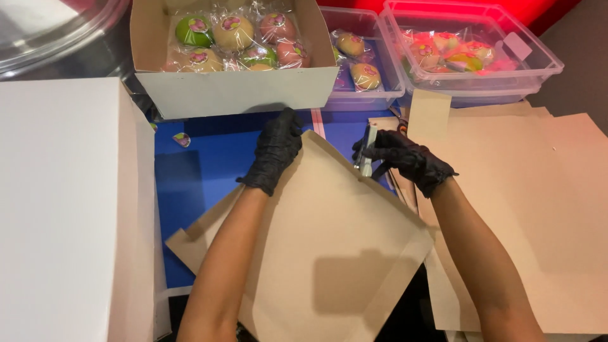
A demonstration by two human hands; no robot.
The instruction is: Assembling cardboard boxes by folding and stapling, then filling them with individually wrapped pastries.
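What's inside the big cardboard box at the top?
The cardboard box holds round wrapped buns in green, cream and pink, each in clear plastic with a small sticker. Its front wall hides the lower part, so any layers underneath cannot be seen.

Bright, even light falls from above, casting a soft square shadow on the brown cardboard sheet (329,253). Red glow tints the clear plastic tubs (538,63) at top right. Glare whitens the wrapped sweets (234,31). Focus is sharp, edges slightly bowed.
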